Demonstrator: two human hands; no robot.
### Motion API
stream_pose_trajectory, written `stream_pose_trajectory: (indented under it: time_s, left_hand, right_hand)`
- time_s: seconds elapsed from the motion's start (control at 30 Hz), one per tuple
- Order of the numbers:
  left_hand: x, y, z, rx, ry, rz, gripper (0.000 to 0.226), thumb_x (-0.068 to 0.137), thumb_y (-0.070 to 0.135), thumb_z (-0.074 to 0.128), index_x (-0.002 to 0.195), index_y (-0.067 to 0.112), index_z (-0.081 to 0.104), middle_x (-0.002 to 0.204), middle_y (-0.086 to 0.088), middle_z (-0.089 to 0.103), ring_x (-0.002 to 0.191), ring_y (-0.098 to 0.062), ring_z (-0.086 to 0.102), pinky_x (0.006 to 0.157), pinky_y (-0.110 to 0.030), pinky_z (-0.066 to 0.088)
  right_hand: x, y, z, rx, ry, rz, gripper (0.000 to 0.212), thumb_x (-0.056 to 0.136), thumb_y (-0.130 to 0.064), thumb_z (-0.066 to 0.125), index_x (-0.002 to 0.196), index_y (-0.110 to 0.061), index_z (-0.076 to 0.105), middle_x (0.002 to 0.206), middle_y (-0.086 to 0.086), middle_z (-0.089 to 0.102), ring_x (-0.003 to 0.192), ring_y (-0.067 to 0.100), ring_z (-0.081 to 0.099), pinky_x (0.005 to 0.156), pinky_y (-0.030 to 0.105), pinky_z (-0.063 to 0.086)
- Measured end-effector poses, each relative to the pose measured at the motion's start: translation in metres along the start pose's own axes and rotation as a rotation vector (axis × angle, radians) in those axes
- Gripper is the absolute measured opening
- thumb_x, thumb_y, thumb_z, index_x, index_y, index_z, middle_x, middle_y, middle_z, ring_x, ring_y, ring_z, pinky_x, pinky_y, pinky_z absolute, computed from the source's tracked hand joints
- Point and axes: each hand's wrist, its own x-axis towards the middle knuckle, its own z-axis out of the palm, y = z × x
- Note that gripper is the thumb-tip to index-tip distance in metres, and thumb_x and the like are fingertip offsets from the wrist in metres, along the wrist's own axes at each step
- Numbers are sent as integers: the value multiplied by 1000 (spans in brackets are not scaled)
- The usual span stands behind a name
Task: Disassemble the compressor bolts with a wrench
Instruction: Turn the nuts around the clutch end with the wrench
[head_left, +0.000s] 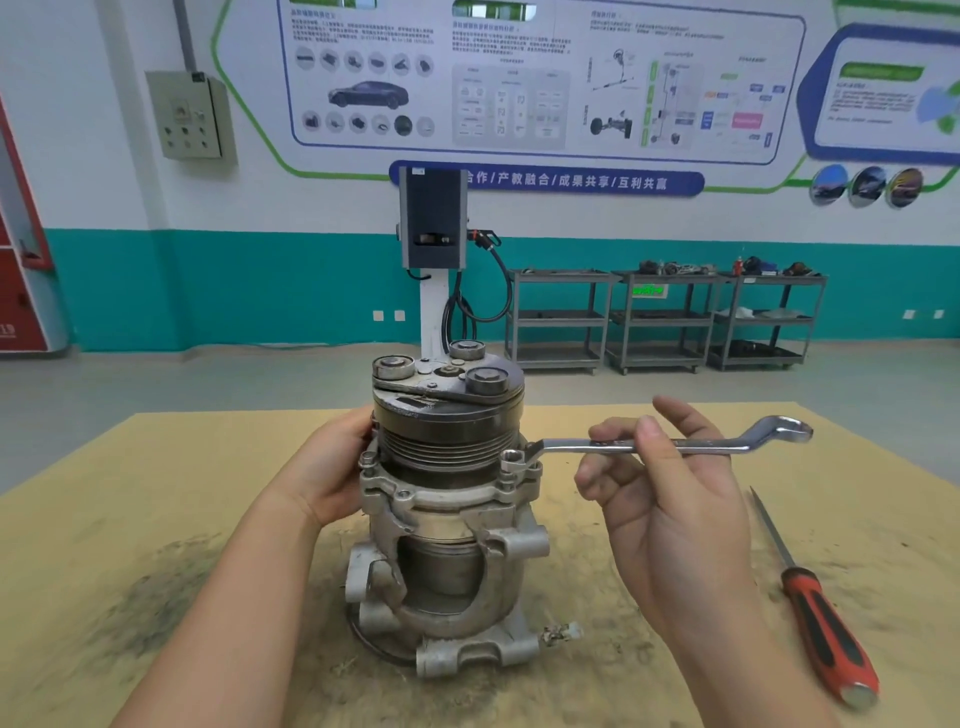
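Right grip (660, 467) on wrench (675, 442), beside compressor (447, 499)

You have bright, even light all over the room, with no dark corners. Shadows on the worktop (156, 467) are soft and faint. The wrench (654, 444) shines with small white spots of glare. The wall poster (519, 78) looks fuzzy, and its small words can't be read. Lines bend near the edges, like the red cabinet (21, 260).
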Motion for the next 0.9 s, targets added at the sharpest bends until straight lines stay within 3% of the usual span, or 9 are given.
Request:
stream_pose_trajectory:
  time_s: [0.17,0.23,0.33,0.5,0.67,0.77,0.83,0.9]
  left_hand:
    - [-2,8,-7,70,38,29,27,92,7,54,84,8,80,94,-17,75,80,-24,73,64,-33,62]
    - [-5,10,-12,93,23,10,19,86,10,59,91,6,78,96,-18,73,81,-25,70,68,-34,61]
    - [-9,18,-24,148,0,-2,26,78,12,64,101,5,74,100,-18,72,82,-25,67,69,-37,60]
    - [-13,29,-27,243,0,-11,34,69,11,69,103,4,71,93,-11,75,70,-17,71,56,-29,57]
    - [-12,30,-23,272,46,15,51,66,9,70,115,0,64,106,-20,71,72,-21,70,61,-31,57]
    - [-12,30,-22,292,57,35,52,66,9,70,116,-5,63,104,-20,71,71,-21,69,61,-31,56]
    - [-12,30,-22,284,56,44,49,67,9,70,113,-5,64,99,-17,73,69,-19,70,57,-29,56]
    - [-13,30,-22,276,54,42,45,67,9,70,110,-4,67,98,-16,73,70,-18,70,56,-28,55]
  right_hand:
    - [-1,-3,-1,-75,-55,-43,17,88,-17,46,104,-14,42,69,11,67,48,20,58,49,25,49]
    - [-2,-3,-1,-131,-70,-87,20,86,-20,47,104,-13,42,71,13,68,50,20,59,49,25,50]
    - [-2,-3,-2,-185,-86,-145,18,87,-21,46,103,-14,41,73,14,68,51,22,60,51,26,50]
    - [-6,3,-2,-137,-97,-197,10,90,-20,42,99,-16,38,74,12,66,54,23,58,56,26,50]
    - [-25,23,6,-231,-53,-519,13,99,-35,49,99,-25,41,83,12,66,59,27,61,64,30,52]
    - [-34,32,11,-409,-115,-761,1,102,-34,46,103,-35,47,91,5,67,64,20,64,65,28,52]
    - [-40,35,13,-526,-185,-807,7,101,-34,49,103,-36,56,96,-4,68,73,17,67,68,29,55]
    - [-43,34,15,-674,-249,-831,13,99,-35,55,95,-27,63,96,-6,69,82,17,69,71,30,56]
